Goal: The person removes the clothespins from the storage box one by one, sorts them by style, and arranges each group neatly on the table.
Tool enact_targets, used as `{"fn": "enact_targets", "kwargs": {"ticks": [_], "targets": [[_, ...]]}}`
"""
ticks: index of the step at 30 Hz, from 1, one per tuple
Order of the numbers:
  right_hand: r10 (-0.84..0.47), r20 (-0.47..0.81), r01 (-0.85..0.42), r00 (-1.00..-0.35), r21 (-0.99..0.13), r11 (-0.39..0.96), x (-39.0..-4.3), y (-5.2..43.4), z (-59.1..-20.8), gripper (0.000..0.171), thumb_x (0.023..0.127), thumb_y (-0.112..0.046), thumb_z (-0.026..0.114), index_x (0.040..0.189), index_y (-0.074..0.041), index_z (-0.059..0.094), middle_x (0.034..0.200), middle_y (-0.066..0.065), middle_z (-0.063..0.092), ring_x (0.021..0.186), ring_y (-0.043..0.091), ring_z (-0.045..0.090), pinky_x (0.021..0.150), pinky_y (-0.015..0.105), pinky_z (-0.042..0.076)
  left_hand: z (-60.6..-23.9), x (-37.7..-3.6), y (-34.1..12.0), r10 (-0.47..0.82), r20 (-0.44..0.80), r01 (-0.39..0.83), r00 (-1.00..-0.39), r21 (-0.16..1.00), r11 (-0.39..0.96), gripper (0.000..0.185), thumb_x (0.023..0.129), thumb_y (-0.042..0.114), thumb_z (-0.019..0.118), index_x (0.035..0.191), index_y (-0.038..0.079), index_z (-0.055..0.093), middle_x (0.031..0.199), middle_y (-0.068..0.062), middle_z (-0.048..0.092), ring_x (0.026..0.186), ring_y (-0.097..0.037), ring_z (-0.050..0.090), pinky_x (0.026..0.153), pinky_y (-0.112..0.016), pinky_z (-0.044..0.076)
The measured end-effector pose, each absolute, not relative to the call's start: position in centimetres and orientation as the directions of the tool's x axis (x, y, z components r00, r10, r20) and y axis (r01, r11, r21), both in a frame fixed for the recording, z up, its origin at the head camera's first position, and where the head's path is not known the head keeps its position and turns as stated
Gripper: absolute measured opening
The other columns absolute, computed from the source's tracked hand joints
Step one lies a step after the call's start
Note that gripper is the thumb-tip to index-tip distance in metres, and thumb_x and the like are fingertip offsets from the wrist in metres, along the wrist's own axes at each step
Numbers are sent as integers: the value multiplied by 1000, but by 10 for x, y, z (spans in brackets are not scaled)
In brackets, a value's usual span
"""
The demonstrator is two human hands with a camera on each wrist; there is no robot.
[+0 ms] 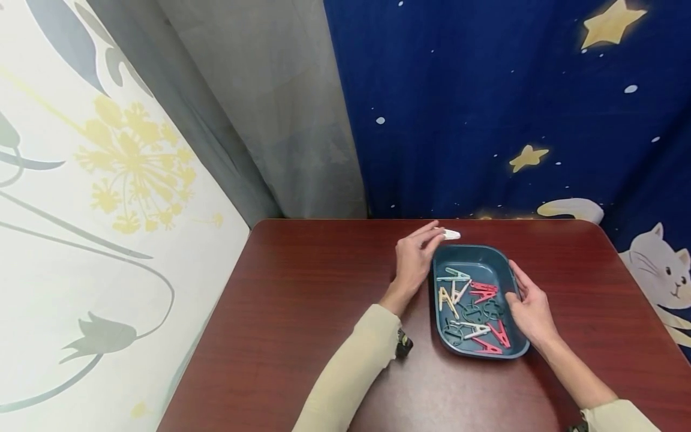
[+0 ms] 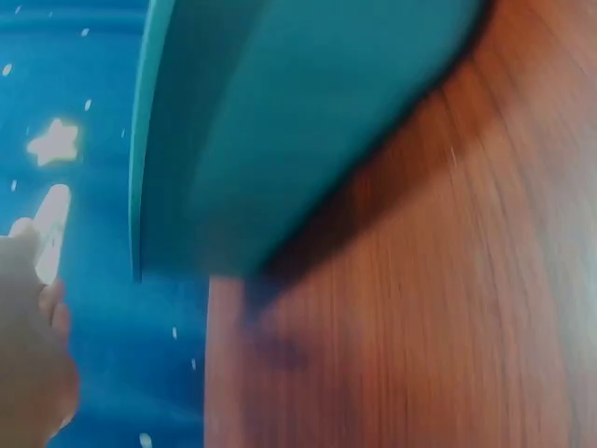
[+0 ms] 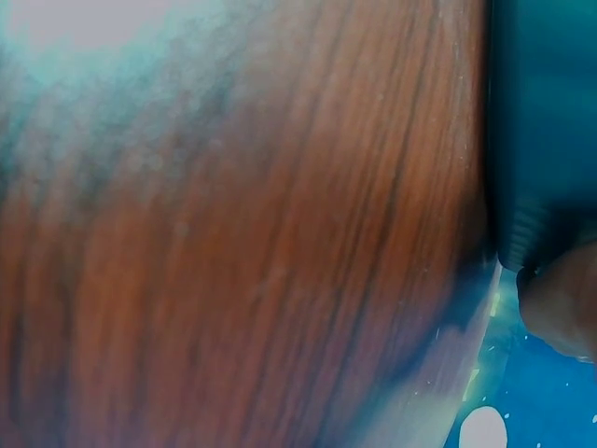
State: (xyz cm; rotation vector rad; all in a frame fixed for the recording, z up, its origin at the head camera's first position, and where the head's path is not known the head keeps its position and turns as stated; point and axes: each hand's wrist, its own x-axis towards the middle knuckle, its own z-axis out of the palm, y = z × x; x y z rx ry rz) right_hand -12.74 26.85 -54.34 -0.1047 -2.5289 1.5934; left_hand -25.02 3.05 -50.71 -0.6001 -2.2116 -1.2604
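Note:
A white clothes peg (image 1: 451,234) is pinched between the thumb and fingers of my left hand (image 1: 414,258), just beyond the far left corner of a dark blue-green tray (image 1: 475,254). The left wrist view also has this white peg (image 2: 53,233), at its left edge. My right hand (image 1: 531,306) grips the tray's right side, with the thumb over the rim. Inside the tray lie several pegs: red pegs (image 1: 499,334), white pegs (image 1: 471,329), a yellow peg (image 1: 447,302) and a pale green peg (image 1: 454,275). Dark green ring-shaped pieces (image 1: 492,309) lie among them.
The tray stands on a reddish-brown wooden table (image 1: 324,288). Behind the table hang a grey curtain (image 1: 302,120) and a blue star-patterned curtain (image 1: 459,90). A white patterned wall or panel (image 1: 108,270) borders the table on the left.

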Motion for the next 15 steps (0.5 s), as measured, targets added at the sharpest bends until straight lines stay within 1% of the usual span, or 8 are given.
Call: {"fn": "enact_targets", "kwargs": {"ticks": [2, 5, 10, 15], "targets": [[138, 95, -26, -986, -900, 434, -127, 269, -544, 71, 103, 6, 47, 169, -9, 26, 164, 26, 36, 145, 50, 41, 93, -1, 34, -510, -253, 16, 72, 645, 601, -761, 658, 454, 20, 96, 22, 82, 114, 14, 84, 126, -3, 76, 119, -9, 70, 100, -23, 53], [139, 99, -29, -985, -899, 436, -127, 269, -544, 70, 104, 6, 47, 169, -9, 27, 164, 26, 37, 145, 49, 41, 93, -1, 34, -517, -255, -5, 24, 645, 579, -764, 668, 468, 21, 95, 20, 82, 115, 14, 84, 125, -3, 77, 118, -9, 70, 100, -26, 54], [138, 92, -23, -986, -899, 438, -127, 269, -544, 69, 104, 5, 47, 169, -10, 26, 164, 26, 37, 144, 49, 42, 92, -1, 35, -531, -255, -37, -34, 586, 495, -809, 712, 498, 26, 95, 18, 82, 120, 13, 82, 124, 0, 77, 117, -10, 71, 98, -30, 56], [142, 83, -13, -986, -898, 439, -128, 269, -543, 69, 105, 4, 47, 169, -11, 27, 164, 26, 38, 143, 48, 44, 91, -1, 35, -546, -253, -62, -120, 486, 346, -866, 754, 559, 29, 93, 21, 84, 121, 15, 82, 120, 1, 79, 112, -16, 74, 94, -39, 57]]}}
